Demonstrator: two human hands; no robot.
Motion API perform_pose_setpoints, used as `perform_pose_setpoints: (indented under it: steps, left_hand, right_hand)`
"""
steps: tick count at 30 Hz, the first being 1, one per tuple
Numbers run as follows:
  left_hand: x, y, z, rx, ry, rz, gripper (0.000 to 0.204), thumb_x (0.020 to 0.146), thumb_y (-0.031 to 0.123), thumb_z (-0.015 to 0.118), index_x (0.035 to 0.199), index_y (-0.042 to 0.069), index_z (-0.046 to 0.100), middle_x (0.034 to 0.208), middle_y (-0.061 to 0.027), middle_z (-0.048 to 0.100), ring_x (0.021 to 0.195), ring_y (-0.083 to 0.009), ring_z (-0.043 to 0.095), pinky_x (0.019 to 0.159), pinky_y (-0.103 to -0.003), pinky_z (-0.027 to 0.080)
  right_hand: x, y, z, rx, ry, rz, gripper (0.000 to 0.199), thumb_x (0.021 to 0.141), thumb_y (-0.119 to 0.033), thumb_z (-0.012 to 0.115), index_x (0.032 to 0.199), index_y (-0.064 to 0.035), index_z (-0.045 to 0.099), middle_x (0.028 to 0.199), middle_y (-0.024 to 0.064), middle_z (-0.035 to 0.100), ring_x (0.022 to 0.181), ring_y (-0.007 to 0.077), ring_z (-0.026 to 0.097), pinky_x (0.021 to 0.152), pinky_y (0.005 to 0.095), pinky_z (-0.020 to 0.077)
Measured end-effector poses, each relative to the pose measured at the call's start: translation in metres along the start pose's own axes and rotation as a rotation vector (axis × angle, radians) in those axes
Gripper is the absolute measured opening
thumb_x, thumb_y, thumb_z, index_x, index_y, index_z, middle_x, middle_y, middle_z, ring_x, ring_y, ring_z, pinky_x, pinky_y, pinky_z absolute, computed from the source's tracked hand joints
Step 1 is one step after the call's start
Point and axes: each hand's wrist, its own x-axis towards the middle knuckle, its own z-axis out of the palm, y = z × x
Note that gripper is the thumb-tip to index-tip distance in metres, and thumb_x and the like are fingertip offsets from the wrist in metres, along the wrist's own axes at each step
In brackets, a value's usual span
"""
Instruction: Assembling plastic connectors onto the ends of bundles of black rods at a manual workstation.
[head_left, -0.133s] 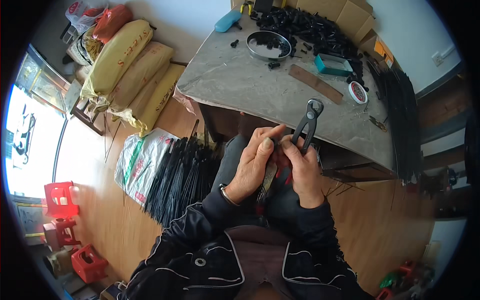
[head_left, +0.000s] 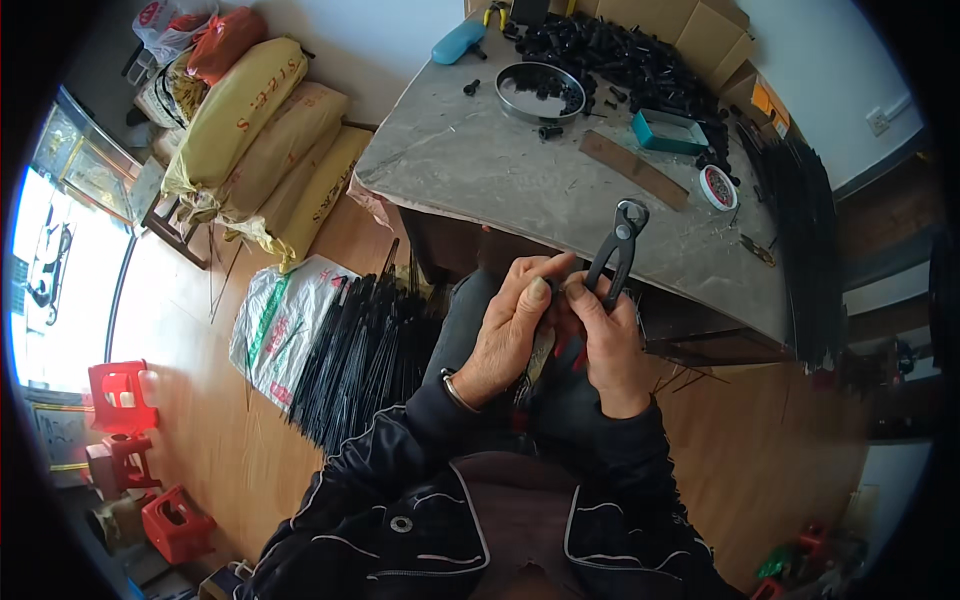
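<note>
The fingers (head_left: 537, 292) of my left hand (head_left: 508, 340) curl against the right hand (head_left: 603, 340), pinching something small between them that I cannot make out. My right fingers are clenched around the handles of black end-cutting pincers (head_left: 617, 245), whose head points up and away, just over the near edge of the tabletop (head_left: 480, 160). Both hands sit above my lap, close in front of my dark jacket.

To my left, a bundle of thin black rods (head_left: 365, 350) lies on the wooden floor (head_left: 200, 330), partly on a white woven sack (head_left: 280, 325). Red plastic stools (head_left: 120, 395) stand further left near a bright window.

The grey tabletop carries a flat wooden strip (head_left: 633, 168), a small round tin (head_left: 717, 186), a teal tray (head_left: 670, 130), a shallow metal ring dish (head_left: 540, 90) and a heap of small black parts (head_left: 620, 50). Long black rods (head_left: 800, 240) lie along its right edge. Beyond, yellowish filled sacks (head_left: 260, 140) are stacked against the wall.
</note>
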Motion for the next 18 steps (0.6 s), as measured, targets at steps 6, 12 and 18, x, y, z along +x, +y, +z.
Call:
perform_pose_setpoints:
  steps: [6,12,18]
  left_hand:
    - [0.003,-0.004,-0.001,0.034,-0.019,0.012,0.047,0.104,0.035,0.036,0.131,0.0,0.051,0.116,-0.0038,0.049,0.099,-0.0105,0.05,0.085,-0.023,0.041]
    - [0.008,-0.004,0.001,-0.009,-0.019,-0.01,0.048,0.103,0.036,0.036,0.131,0.0,0.051,0.116,-0.0051,0.049,0.101,-0.0113,0.05,0.085,-0.023,0.042]
    - [0.013,-0.007,-0.002,-0.053,-0.031,-0.062,0.048,0.103,0.036,0.036,0.131,-0.001,0.051,0.116,-0.0049,0.048,0.096,-0.0106,0.052,0.082,-0.024,0.044]
  right_hand:
    - [0.002,0.011,-0.001,0.081,0.031,-0.028,0.02,0.095,-0.023,0.058,0.093,-0.0033,0.06,0.076,0.0028,0.06,0.063,0.0118,0.058,0.053,0.0243,0.0459]
    - [0.009,0.015,-0.005,0.077,0.036,-0.039,0.016,0.095,-0.019,0.057,0.093,-0.0033,0.06,0.074,0.0012,0.057,0.063,0.0107,0.055,0.056,0.0249,0.0456]
    - [0.015,0.016,-0.006,0.079,0.039,-0.017,0.015,0.094,-0.018,0.059,0.093,-0.0033,0.06,0.073,0.0003,0.056,0.063,0.0101,0.053,0.057,0.025,0.0454]
